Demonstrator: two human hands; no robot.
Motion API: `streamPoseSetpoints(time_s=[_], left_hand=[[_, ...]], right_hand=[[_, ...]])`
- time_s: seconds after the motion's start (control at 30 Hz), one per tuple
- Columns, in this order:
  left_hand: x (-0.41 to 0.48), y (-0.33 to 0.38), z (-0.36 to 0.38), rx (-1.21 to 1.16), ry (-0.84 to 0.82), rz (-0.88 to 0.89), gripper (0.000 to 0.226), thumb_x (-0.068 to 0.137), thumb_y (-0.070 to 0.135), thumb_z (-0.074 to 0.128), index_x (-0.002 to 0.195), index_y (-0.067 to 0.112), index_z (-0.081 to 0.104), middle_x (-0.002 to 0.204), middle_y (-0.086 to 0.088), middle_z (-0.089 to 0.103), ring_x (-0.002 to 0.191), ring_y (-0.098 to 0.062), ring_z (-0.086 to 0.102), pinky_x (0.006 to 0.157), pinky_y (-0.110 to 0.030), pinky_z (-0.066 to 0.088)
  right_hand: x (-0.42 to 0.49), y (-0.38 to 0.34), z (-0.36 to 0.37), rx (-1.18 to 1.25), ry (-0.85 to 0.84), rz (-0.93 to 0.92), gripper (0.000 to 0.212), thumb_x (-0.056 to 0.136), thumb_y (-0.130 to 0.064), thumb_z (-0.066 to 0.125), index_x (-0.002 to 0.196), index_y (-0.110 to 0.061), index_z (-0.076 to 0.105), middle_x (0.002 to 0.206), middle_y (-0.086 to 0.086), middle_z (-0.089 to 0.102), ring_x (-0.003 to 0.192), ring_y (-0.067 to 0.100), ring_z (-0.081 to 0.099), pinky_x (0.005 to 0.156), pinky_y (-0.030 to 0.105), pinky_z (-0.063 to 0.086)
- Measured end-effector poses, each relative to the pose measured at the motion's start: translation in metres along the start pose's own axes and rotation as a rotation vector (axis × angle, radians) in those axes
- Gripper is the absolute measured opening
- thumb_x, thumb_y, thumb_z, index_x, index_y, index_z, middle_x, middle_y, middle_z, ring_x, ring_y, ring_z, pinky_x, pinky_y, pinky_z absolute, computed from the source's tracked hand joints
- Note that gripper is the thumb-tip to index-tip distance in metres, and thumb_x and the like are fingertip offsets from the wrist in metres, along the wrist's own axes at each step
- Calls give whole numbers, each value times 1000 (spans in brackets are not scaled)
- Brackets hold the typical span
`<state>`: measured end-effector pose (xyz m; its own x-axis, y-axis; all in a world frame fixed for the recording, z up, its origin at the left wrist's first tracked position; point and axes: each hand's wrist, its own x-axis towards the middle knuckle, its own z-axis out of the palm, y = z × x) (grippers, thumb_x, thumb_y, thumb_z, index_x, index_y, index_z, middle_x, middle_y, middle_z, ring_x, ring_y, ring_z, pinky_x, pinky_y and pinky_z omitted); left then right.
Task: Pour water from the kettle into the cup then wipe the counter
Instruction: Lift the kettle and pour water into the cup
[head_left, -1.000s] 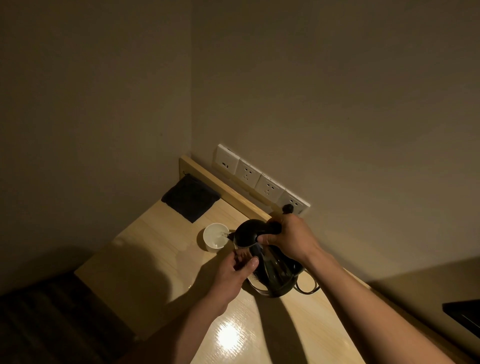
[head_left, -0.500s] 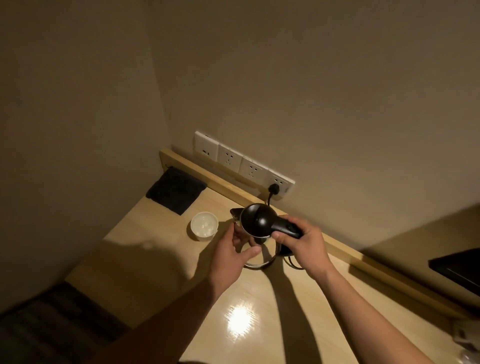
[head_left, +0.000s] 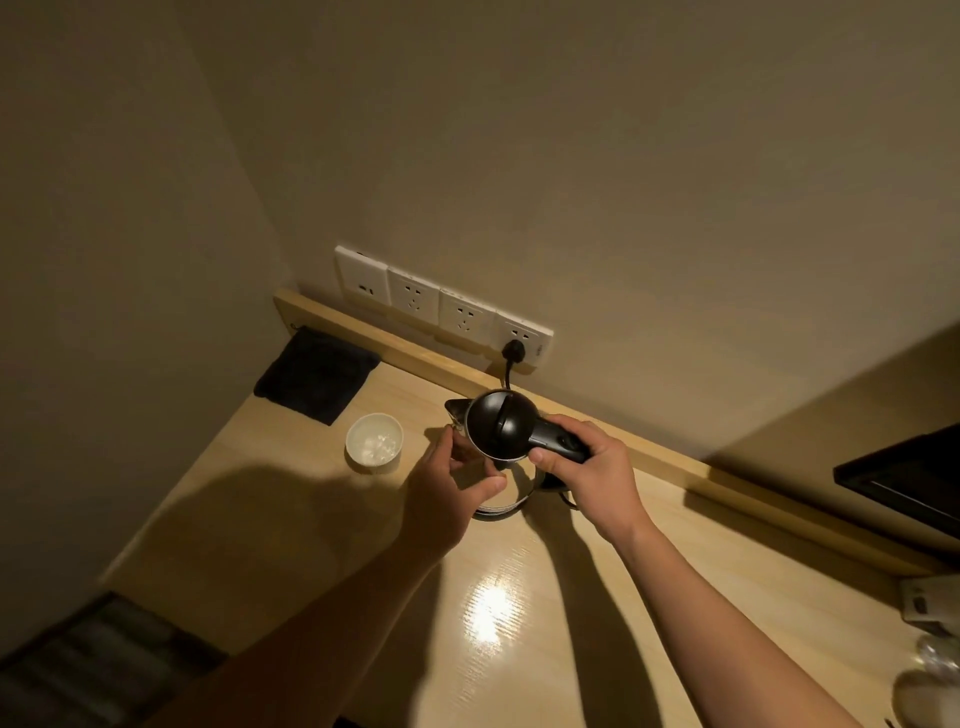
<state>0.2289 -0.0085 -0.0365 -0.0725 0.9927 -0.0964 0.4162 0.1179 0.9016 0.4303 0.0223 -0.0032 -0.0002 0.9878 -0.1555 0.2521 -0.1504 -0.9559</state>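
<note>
The glass kettle with a black lid (head_left: 500, 426) stands upright on or just above its round base (head_left: 501, 506) near the back of the wooden counter (head_left: 519, 623). My right hand (head_left: 592, 470) is closed around the kettle's black handle. My left hand (head_left: 447, 493) cups the kettle's glass body from the left, fingers curled on it. A small white cup (head_left: 374, 442) with water in it sits left of the kettle, apart from both hands. A folded black cloth (head_left: 316, 375) lies in the back left corner.
A row of white wall sockets (head_left: 441, 312) runs above the counter's raised back ledge, with the kettle's black plug (head_left: 514, 349) in the rightmost one. A dark screen edge (head_left: 904, 478) juts in at right. Pale objects (head_left: 930, 649) sit at the counter's far right.
The kettle has gone from tilted over the cup to upright and back over its base. Both hands moved right with it. The cup now holds water.
</note>
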Motion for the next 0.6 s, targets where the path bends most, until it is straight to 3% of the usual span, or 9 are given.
streamPoseSetpoints(time_s=[0.13,0.3,0.6], left_hand=[[1,-2,-1,-11,-39,-46,33,78,23,84,101,22,60,88,3,71,88,-17,68,84,-47,58],[1,-1,6,1,-12,-40,35,75,31,80,101,21,59,88,3,71,86,-15,66,80,-41,58],[-8,-5,25,-3,42,-47,44,75,32,86,108,21,58,97,3,72,93,-16,68,85,-43,58]], right_hand=[[1,9,2,6,-26,12,46,81,-15,89,123,-26,76,115,-4,75,109,13,70,94,32,59],[5,15,-5,7,-38,-5,47,80,-13,90,124,-22,76,115,-2,75,107,10,70,89,22,57],[4,21,-21,-2,-68,-3,45,80,-14,89,121,-28,77,113,-4,76,108,16,71,95,38,61]])
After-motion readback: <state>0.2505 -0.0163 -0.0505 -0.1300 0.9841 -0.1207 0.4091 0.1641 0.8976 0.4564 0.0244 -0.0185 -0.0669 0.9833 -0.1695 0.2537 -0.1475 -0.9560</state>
